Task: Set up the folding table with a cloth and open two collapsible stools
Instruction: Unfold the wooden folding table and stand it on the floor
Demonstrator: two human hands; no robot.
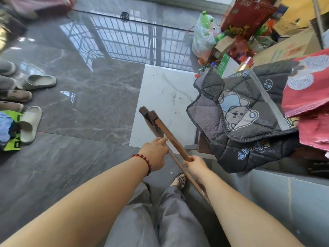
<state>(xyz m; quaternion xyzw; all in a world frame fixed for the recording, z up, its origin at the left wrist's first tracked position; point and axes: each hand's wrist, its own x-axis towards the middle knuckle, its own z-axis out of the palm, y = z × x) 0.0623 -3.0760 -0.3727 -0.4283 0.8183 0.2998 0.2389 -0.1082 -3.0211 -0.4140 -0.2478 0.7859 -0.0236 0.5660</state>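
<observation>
Both hands hold a folded dark-brown wooden slat frame (164, 131), which slants from the person's lap out over a white marble floor tile (165, 93). The left hand (154, 155), a red bead bracelet (143, 160) on its wrist, curls its fingers on the frame's middle. The right hand (195, 166) grips the near end of the upper slat. Just to the right, a dark grey quilted cloth printed with cartoon bears (249, 111) hangs beside a red patterned cloth (308, 93). Pale slippers (41, 82) lie on the glossy grey floor (85, 97) to the left.
</observation>
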